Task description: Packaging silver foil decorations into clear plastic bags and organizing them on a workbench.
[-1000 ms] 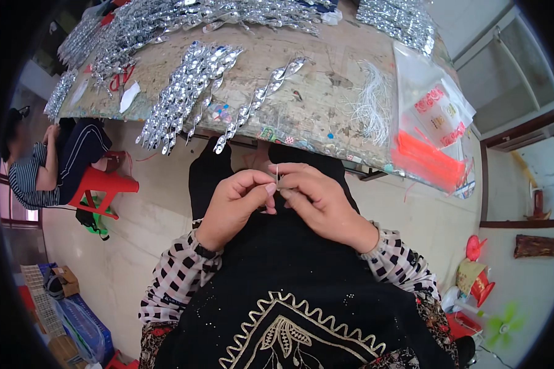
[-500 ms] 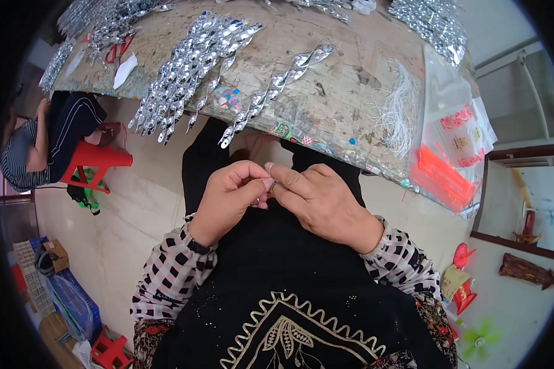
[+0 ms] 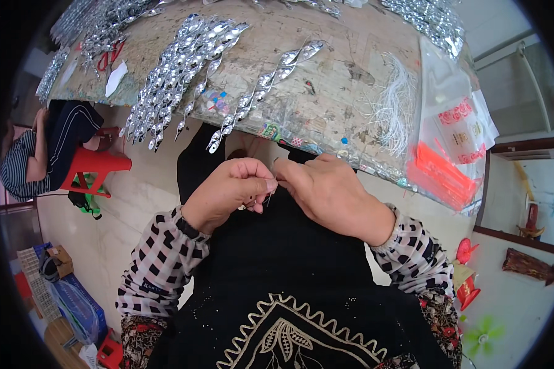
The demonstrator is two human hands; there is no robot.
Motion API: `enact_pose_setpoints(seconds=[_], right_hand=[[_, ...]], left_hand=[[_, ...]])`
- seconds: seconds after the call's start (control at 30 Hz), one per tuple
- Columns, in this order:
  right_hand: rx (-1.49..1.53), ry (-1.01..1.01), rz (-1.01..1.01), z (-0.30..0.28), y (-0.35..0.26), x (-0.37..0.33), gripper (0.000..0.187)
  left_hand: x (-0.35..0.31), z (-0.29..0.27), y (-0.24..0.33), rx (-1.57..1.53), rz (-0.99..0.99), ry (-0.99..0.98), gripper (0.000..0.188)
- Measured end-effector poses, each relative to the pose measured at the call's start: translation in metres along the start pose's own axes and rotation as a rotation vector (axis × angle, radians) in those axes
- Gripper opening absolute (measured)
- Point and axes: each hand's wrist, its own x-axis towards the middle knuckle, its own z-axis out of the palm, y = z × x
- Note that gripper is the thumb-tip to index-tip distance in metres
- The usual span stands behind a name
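Above my lap, just off the table's front edge, my hands meet at the fingertips. My left hand [image 3: 231, 189] is closed in a pinch of thumb and index finger, and a thin pale thread [image 3: 269, 198] hangs just below its thumb tip. My right hand [image 3: 331, 194] is closed with bent fingers against the left fingertips; whatever lies in it is hidden. Nearest on the table lies a single twisted silver foil strip [image 3: 260, 92], its lower end jutting over the edge. Left of it spreads a bundle of similar silver strips [image 3: 172, 77].
White threads [image 3: 395, 104] lie on the worn table [image 3: 332, 80] at right, beside clear plastic bags [image 3: 461, 132] and orange-red strips [image 3: 440, 175]. Red scissors [image 3: 109, 56] and white paper [image 3: 116, 79] lie far left. Another person [image 3: 28, 160] sits by a red stool [image 3: 98, 169].
My hands have shifted slightly, the right wrist raised a little and its fingers turned further down. A thin thread now shows below the left thumb. The whole view has tilted slightly.
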Motion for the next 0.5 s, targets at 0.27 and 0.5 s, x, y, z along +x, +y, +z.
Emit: enact_pose_setpoints(seconds=[0.27,0.5], right_hand=[[-0.088,-0.262,-0.056,-0.020,0.007,0.014,0.018],[-0.110,-0.379,-0.123,-0.022,-0.003,0.025,0.021]], left_hand=[[0.004,0.006,0.003,-0.013,-0.074,-0.043,0.008],[-0.005,0.010,0.000,-0.048,-0.072,-0.131,0.005]])
